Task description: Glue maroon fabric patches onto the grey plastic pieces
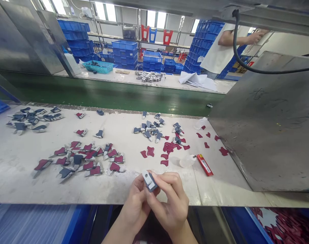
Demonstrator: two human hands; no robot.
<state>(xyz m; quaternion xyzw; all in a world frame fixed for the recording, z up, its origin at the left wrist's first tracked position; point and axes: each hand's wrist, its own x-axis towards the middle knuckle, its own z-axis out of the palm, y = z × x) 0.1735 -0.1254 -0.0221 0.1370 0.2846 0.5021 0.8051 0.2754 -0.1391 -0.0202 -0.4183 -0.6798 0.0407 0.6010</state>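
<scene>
A small grey-and-white plastic part [149, 181] with a round hole is held up over the front edge of the bench. My left hand [137, 196] grips it from the left, fingers curled beneath it. Thumb and fingers of my right hand [171, 198] pinch its right side. Beyond my hands lie maroon cut-out pieces [169, 147] and a cluster of grey-and-white parts [150, 128]. To the left is a pile of similar parts with maroon faces [89, 165]. A clear squeeze bottle [187, 161] lies to the right, beside a red packet [204, 165].
Another group of grey parts [31, 117] sits far left. A metal panel [268, 125] bounds the right side. Past a green belt [114, 96] stand a teal basket [100, 67] and blue crates [125, 56]. A person [220, 51] stands behind. Below right, a bin [256, 223] holds maroon pieces.
</scene>
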